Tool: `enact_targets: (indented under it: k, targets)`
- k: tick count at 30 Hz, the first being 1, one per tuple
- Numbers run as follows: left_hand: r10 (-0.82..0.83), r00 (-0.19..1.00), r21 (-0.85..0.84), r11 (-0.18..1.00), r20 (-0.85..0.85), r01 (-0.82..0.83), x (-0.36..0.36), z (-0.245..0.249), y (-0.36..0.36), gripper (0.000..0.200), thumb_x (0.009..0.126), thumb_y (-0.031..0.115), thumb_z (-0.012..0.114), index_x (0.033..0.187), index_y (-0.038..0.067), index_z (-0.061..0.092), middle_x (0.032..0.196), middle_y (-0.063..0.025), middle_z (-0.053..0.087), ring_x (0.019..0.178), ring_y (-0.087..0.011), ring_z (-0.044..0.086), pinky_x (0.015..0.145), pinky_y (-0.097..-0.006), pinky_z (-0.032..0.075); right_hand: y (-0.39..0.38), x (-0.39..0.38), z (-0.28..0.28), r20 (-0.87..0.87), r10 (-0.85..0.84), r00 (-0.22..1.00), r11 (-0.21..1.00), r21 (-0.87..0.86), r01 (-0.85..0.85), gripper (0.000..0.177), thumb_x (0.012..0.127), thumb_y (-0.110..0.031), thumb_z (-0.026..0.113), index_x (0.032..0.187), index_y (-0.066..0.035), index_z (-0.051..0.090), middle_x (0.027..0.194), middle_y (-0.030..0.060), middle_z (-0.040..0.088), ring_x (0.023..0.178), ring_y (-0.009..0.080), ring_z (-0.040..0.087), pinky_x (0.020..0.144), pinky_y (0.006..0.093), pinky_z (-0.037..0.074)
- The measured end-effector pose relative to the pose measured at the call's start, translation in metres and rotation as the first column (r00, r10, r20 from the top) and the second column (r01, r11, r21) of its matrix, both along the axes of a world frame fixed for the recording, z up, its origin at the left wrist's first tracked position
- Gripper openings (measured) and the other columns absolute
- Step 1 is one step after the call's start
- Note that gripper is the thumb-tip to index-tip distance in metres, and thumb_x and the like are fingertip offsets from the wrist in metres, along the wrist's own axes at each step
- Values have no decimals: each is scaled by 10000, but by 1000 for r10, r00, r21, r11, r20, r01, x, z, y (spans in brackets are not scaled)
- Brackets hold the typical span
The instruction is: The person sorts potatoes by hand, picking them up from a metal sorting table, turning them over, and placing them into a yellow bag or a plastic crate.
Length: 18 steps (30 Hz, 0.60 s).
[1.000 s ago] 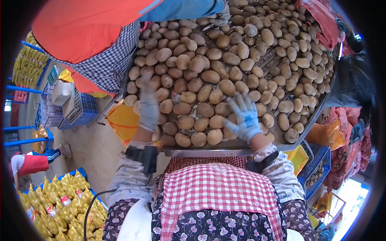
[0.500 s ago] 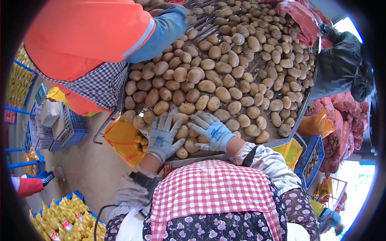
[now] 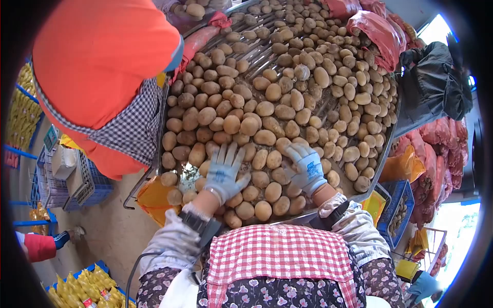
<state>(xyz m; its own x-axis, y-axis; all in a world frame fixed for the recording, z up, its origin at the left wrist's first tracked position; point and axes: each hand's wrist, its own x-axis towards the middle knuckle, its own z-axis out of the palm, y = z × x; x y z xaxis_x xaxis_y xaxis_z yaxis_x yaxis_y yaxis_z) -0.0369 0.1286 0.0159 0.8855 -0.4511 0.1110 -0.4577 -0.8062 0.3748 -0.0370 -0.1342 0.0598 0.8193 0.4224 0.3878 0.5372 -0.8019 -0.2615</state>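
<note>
Many brown potatoes (image 3: 273, 192) cover a metal sorting table with a slatted surface (image 3: 259, 32). Both of my hands wear pale grey-blue gloves with blue print. My left hand (image 3: 224, 173) lies palm down on the potatoes, fingers spread, left of the middle of the near edge. On the other side, my right hand (image 3: 306, 167) rests on potatoes with its fingers apart. A potato (image 3: 283, 145) lies by its fingertips. Between the hands and the near edge sits a loose group of potatoes. Neither palm shows, so what lies under each is hidden.
A person in an orange top (image 3: 102, 61) stands at the left; another in dark clothing (image 3: 434, 84) is at the right. Red mesh sacks (image 3: 377, 33) lie along the far right edge. A yellow bag (image 3: 158, 197) hangs at the near left corner. Blue crates (image 3: 395, 210) stand lower right.
My hands have moved farther onto the table and wider apart, the right one shifting right. Potatoes now lie in front of my apron. The orange-clad person's arm has drawn back from the potatoes.
</note>
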Motion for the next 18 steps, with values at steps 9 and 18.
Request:
enact_targets:
  k: [9, 18]
  targets:
    - [88, 921, -207, 978, 380, -8, 67, 46, 1, 354, 856, 287, 622, 1115, 47, 634, 1056, -121, 651, 945, -292, 614, 868, -426, 456, 23, 52, 7, -447, -421, 789, 811, -575, 107, 516, 758, -428, 710, 1101, -75, 558, 1127, 125, 604, 1093, 289, 571, 898, 409, 432]
    - [41, 995, -67, 997, 88, -36, 70, 18, -11, 533, 848, 397, 589, 1304, 124, 554, 1426, -184, 406, 1288, -389, 385, 1127, -498, 227, -13, 27, -33, -681, 438, 587, 380, 731, 566, 672, 795, -274, 657, 1376, -47, 407, 1232, 171, 578, 1077, 283, 596, 968, 402, 457]
